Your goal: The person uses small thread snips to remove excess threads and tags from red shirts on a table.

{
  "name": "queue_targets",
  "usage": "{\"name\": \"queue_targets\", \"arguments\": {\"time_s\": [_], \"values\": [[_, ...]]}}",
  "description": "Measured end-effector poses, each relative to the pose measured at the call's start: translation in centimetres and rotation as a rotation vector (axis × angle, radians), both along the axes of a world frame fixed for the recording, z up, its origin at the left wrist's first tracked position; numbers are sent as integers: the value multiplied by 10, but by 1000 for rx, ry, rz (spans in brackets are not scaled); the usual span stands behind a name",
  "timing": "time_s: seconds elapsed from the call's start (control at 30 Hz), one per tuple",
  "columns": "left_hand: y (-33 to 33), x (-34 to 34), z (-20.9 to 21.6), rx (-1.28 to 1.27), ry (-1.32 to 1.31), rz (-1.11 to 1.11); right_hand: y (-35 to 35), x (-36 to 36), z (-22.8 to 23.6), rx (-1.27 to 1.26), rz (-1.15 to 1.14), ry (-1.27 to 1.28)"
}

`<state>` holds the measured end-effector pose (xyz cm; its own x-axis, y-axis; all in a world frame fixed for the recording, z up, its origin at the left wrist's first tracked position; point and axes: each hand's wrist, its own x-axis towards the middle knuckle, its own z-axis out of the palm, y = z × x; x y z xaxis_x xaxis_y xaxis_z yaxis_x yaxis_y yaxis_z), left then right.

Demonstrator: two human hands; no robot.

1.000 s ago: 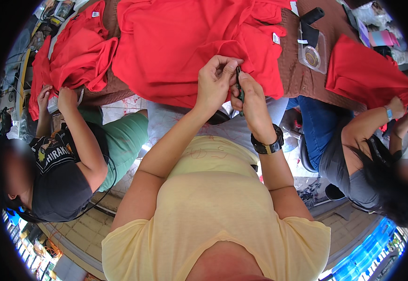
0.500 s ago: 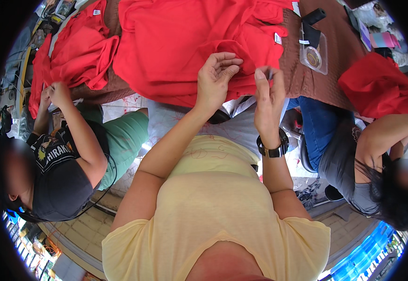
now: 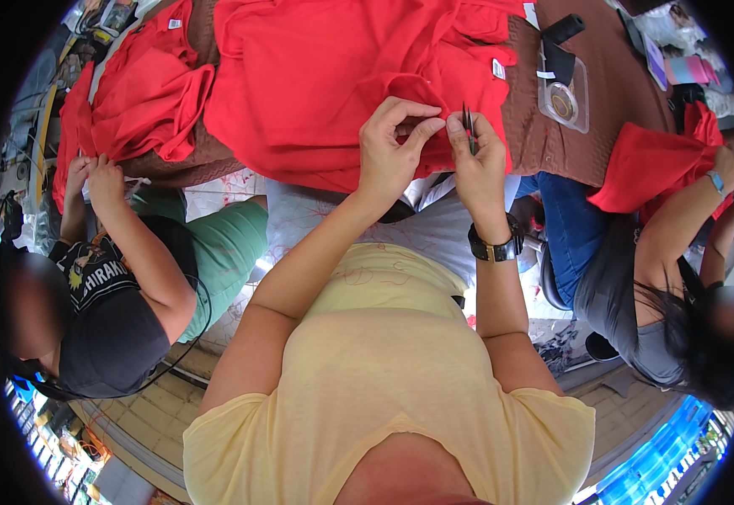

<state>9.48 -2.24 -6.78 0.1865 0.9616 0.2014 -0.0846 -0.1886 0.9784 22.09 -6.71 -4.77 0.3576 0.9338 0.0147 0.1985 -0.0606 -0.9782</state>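
A large red garment (image 3: 299,93) is spread over the table edge in front of me, with a white label on its right part. My left hand (image 3: 388,147) is over its near right area, thumb and forefinger brought together in a pinch; what lies between the tips is too small to make out. Close beside it, my right hand (image 3: 483,168) grips a small pair of dark thread snips (image 3: 468,119), their pointed blades directed away from me. The snips' lower part is hidden in my fingers.
A brown cloth (image 3: 531,126) covers the table. To the right stands a clear plastic box (image 3: 581,97) holding a roll of tape, with a black object beside it. Co-workers on both sides handle red cloth (image 3: 156,93). Loose red threads lie on my lap.
My right hand has turned, so the snips now show upright between its fingers. My left finger and thumb have come closer together. The right co-worker has raised and shifted their red cloth.
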Motion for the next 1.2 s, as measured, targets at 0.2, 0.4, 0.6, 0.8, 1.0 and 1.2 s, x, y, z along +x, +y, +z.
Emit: {"name": "queue_targets", "arguments": {"time_s": [0.2, 0.4, 0.6, 0.8, 1.0, 1.2], "values": [[1, 2, -5, -170, -54, -59, -2, 3, 1, 3, 8, 37], [0, 7, -17, -226, -218, -91, 0, -1, -1, 229, -178, -291], [-2, 7, -14, -254, -213, -102, -27, -16, 23, -116, -35, 322], [-3, 4, -18, -233, -300, -99, -6, -4, 7, 207, -187, -340], [-6, 6, -12, -100, -97, -65, -1, 6, -16, 105, 21, -82], [1, -1, -9, -215, -65, -42, -5, 3, -8, 98, 63, -137]]}}
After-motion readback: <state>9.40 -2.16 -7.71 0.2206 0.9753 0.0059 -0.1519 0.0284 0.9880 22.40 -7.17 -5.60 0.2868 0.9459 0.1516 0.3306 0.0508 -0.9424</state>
